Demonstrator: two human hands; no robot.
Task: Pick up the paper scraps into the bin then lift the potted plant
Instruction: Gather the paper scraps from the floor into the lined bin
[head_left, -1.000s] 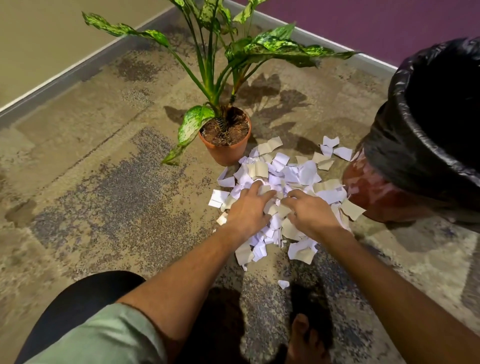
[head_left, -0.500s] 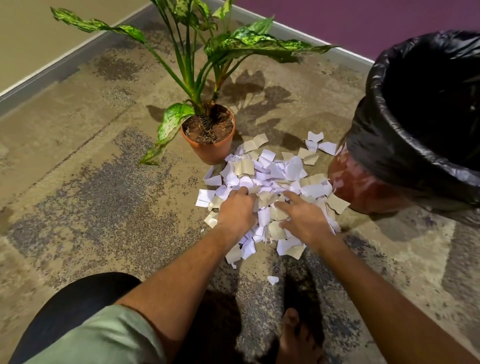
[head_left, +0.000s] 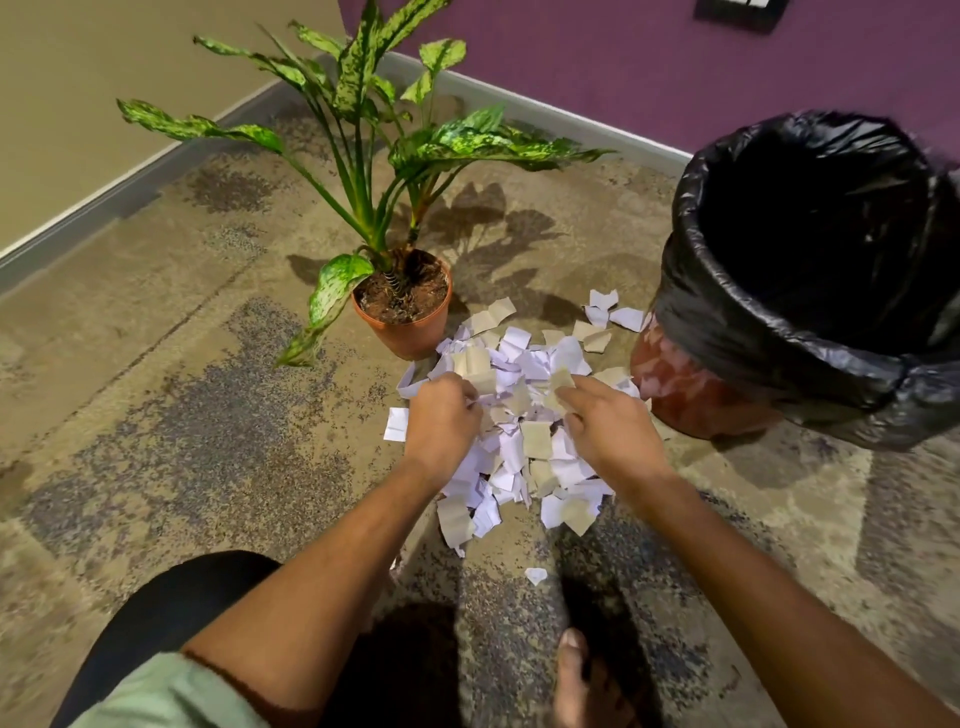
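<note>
A heap of white and tan paper scraps (head_left: 524, 364) lies on the carpet between the potted plant and the bin. My left hand (head_left: 441, 423) rests on the heap's left side with its fingers curled around scraps. My right hand (head_left: 608, 426) presses on the right side, fingers closing on scraps, one tan piece at its fingertips. The potted plant (head_left: 402, 306), in an orange pot with long speckled green leaves, stands just behind the heap. The bin (head_left: 691, 384), red-brown and lined with a black bag, stands to the right, its mouth open.
Patterned carpet (head_left: 182, 415) covers the floor. A beige wall and a purple wall with grey skirting (head_left: 104, 202) meet behind the plant. My bare foot (head_left: 576, 675) and bent knee (head_left: 171, 613) are at the bottom. A single scrap (head_left: 536, 575) lies near the foot.
Both hands have drawn apart slightly and closed on scraps, gathering the heap. The view has tilted up, showing more of the walls and the bin.
</note>
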